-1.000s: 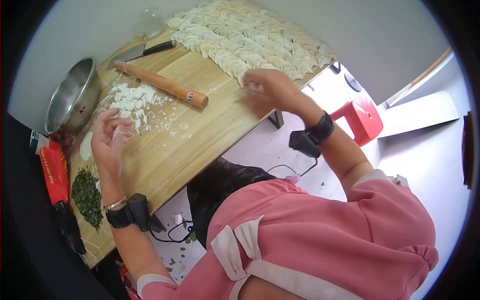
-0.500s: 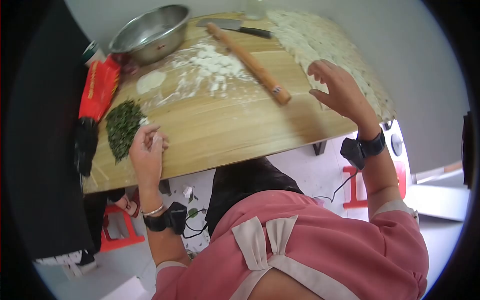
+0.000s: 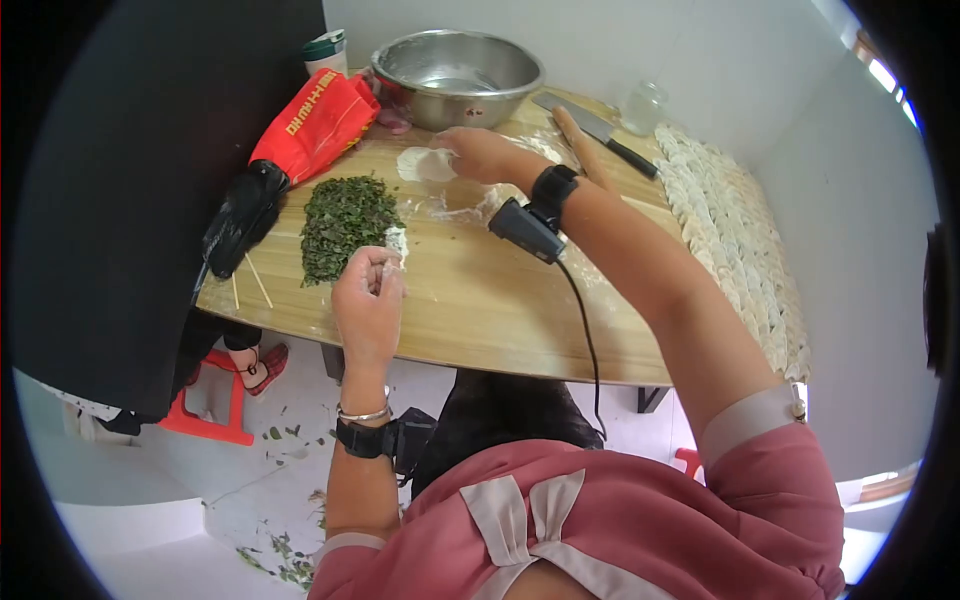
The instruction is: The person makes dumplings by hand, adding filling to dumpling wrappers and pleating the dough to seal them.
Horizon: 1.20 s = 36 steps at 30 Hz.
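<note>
My right hand (image 3: pixel 485 155) reaches across the table, its fingertips closed at the edge of a thin round dough wrapper (image 3: pixel 424 165). Part of that wrapper looks raised off the wood. Close to the table's front edge, my left hand (image 3: pixel 367 295) is held with fingers curled in and flour on them; whatever may be inside is hidden. Just beyond it lies a pile of chopped green leaves (image 3: pixel 345 222), with a white floury patch (image 3: pixel 397 243) at its right side. A wooden rolling pin (image 3: pixel 583 150) lies partly behind my right forearm.
A steel bowl (image 3: pixel 458 80) stands at the back, beside a cleaver (image 3: pixel 600 135) and a glass jar (image 3: pixel 643 107). Rows of dumplings (image 3: pixel 735 230) cover the right side. At left are a red-and-black bag (image 3: pixel 315 125), a lidded cup (image 3: pixel 325 55) and thin sticks (image 3: pixel 258 280).
My right hand has swung left from beside the dumplings to the dough wrapper. My left hand stays curled by the greens. The camera view has shifted, showing more of the table's left side.
</note>
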Each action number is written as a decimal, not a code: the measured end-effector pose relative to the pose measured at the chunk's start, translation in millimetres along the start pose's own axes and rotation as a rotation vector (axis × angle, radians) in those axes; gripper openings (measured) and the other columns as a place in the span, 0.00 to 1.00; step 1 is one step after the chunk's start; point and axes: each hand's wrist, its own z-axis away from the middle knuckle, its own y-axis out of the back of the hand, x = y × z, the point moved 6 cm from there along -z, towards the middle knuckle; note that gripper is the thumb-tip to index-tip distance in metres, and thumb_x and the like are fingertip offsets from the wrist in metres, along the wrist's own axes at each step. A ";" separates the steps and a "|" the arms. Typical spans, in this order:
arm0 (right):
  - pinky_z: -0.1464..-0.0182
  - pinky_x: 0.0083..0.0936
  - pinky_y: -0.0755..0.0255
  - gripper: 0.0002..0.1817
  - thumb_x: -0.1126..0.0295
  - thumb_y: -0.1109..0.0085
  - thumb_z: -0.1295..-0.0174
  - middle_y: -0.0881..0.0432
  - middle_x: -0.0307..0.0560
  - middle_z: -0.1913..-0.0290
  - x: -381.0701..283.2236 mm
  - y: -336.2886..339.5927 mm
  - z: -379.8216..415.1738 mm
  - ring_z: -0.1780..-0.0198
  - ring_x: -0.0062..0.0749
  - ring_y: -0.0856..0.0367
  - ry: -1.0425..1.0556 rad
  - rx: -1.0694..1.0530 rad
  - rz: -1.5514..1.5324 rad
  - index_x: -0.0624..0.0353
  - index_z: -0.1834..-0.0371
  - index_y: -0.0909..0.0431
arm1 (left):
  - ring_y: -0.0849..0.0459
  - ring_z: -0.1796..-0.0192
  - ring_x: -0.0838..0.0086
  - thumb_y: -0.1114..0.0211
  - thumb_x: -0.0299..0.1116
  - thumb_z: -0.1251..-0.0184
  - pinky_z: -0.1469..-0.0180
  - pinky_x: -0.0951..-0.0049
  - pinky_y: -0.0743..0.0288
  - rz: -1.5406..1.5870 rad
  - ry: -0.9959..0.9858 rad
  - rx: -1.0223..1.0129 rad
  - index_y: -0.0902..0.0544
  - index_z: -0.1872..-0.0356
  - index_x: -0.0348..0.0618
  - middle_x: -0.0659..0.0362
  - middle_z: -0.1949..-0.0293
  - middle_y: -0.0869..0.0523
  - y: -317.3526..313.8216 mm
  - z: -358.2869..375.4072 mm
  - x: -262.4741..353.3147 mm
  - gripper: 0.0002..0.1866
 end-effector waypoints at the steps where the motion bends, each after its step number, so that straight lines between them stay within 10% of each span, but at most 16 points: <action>1: 0.46 0.37 0.30 0.21 0.73 0.48 0.46 0.21 0.51 0.49 -1.8 -5.6 -7.0 0.47 0.48 0.24 0.007 -0.025 0.008 0.53 0.46 0.24 | 0.28 0.74 0.87 0.47 0.22 0.36 0.72 0.84 0.36 -0.002 0.008 -0.004 0.24 0.63 0.37 0.66 0.75 0.25 0.2 0.1 0.1 0.04; 36: 0.59 0.37 0.27 0.12 0.72 0.39 0.57 0.19 0.53 0.66 -17.5 -15.0 -7.6 0.62 0.47 0.20 -0.049 0.162 -0.117 0.58 0.66 0.21 | 0.26 0.70 0.86 0.45 0.24 0.34 0.70 0.85 0.36 0.012 0.066 -0.004 0.24 0.60 0.39 0.64 0.72 0.21 1.6 -2.0 -9.2 0.05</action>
